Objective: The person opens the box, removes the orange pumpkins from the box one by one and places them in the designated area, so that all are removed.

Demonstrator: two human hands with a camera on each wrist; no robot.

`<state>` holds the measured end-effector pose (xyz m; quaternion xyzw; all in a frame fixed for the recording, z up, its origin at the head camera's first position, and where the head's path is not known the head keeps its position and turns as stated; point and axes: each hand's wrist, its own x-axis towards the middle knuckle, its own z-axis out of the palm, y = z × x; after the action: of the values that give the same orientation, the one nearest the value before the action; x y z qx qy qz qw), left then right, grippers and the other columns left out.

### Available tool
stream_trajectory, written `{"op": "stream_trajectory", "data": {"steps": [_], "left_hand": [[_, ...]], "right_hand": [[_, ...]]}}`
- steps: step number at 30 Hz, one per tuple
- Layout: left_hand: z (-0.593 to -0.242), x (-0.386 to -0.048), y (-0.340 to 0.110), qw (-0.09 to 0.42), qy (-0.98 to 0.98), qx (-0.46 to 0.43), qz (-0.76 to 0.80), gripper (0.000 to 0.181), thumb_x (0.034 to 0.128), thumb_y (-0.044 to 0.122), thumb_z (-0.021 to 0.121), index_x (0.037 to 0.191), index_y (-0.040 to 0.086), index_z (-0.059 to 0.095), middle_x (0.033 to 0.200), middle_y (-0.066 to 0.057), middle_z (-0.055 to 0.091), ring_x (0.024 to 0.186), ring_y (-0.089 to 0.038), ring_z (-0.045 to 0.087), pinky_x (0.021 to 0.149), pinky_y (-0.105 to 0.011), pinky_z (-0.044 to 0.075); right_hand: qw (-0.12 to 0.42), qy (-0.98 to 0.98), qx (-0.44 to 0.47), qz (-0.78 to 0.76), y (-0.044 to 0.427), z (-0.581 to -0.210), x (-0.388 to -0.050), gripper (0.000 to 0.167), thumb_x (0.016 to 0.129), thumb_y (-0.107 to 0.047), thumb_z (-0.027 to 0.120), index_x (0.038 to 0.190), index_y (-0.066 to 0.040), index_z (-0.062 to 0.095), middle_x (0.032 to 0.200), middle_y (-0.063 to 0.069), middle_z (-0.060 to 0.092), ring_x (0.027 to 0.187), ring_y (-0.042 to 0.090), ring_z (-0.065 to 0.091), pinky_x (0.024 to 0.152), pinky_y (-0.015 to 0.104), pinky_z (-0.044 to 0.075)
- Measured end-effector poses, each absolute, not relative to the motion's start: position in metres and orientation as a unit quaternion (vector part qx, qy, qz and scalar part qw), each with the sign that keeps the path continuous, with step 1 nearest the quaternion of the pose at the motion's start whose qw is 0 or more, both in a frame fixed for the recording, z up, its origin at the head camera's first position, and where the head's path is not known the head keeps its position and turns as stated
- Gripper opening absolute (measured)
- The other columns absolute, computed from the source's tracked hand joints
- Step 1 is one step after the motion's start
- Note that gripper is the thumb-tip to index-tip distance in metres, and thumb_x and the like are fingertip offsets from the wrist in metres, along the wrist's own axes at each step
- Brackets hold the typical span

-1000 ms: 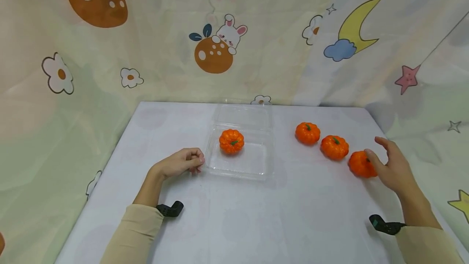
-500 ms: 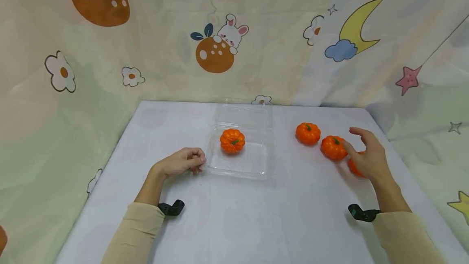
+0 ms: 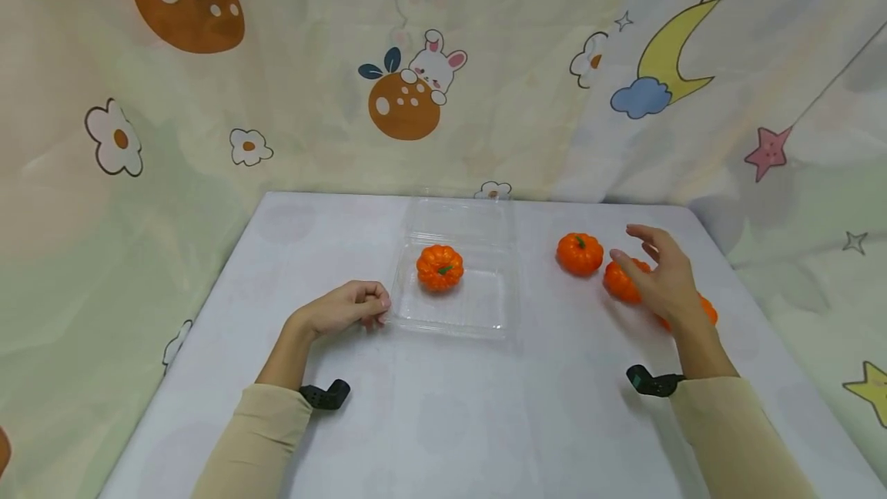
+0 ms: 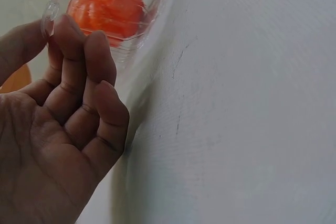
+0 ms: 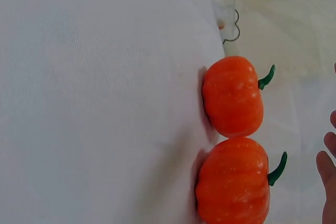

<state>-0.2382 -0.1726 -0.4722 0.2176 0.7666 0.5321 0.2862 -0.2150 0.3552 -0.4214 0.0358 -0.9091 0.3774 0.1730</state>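
Note:
A clear plastic clamshell box (image 3: 480, 305) lies with its lid folded back on the table. One small orange pumpkin (image 3: 440, 268) sits in its left part. My left hand (image 3: 343, 308) pinches the box's near left corner; in the left wrist view thumb and finger meet at the clear rim (image 4: 51, 13). At right, my right hand (image 3: 667, 276) hovers with spread fingers over a middle pumpkin (image 3: 619, 282), holding nothing. A second pumpkin (image 3: 580, 254) lies to its left, and a third (image 3: 707, 309) is partly hidden behind the hand.
The white table (image 3: 443, 422) ends at the back against a patterned cloth (image 3: 312, 83). In the right wrist view, two pumpkins with green stems, an upper one (image 5: 233, 98) and a lower one (image 5: 233, 182), stand close together.
My right hand has moved left, from the rightmost pumpkin to above the middle one. The left hand stays at the box corner.

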Motion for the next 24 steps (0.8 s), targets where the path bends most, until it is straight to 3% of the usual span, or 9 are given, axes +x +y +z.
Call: {"op": "stream_trajectory", "data": {"steps": [7, 17, 24], "left_hand": [[-0.476, -0.239, -0.172, 0.287, 0.766, 0.218, 0.533, 0.023, 0.1065, 0.021, 0.056, 0.104, -0.002, 0.058, 0.089, -0.008, 0.065, 0.088, -0.025, 0.062, 0.078, -0.031, 0.052], [-0.474, -0.236, -0.171, 0.282, 0.757, 0.223, 0.546, 0.023, 0.1059, 0.02, 0.058, 0.104, -0.004, 0.057, 0.089, -0.01, 0.065, 0.087, -0.026, 0.062, 0.077, -0.032, 0.053], [-0.472, -0.234, -0.17, 0.276, 0.764, 0.218, 0.54, 0.023, 0.1063, 0.021, 0.058, 0.105, -0.002, 0.058, 0.089, -0.011, 0.066, 0.087, -0.027, 0.062, 0.077, -0.031, 0.053]], "right_hand": [[0.175, -0.905, 0.066, 0.381, 0.335, -0.425, -0.225, 0.054, 0.097, -0.021, 0.073, 0.143, -0.003, 0.051, 0.144, 0.017, 0.053, 0.139, 0.039, 0.044, 0.115, 0.058, 0.034], [0.172, -0.885, 0.109, 0.419, 0.297, -0.428, -0.239, 0.053, 0.096, -0.019, 0.074, 0.14, 0.0, 0.053, 0.141, 0.019, 0.056, 0.137, 0.038, 0.047, 0.116, 0.059, 0.034], [0.139, -0.896, 0.104, 0.407, 0.273, -0.433, -0.244, 0.057, 0.095, -0.03, 0.075, 0.144, -0.009, 0.052, 0.147, 0.013, 0.053, 0.139, 0.04, 0.047, 0.115, 0.06, 0.035]]}}
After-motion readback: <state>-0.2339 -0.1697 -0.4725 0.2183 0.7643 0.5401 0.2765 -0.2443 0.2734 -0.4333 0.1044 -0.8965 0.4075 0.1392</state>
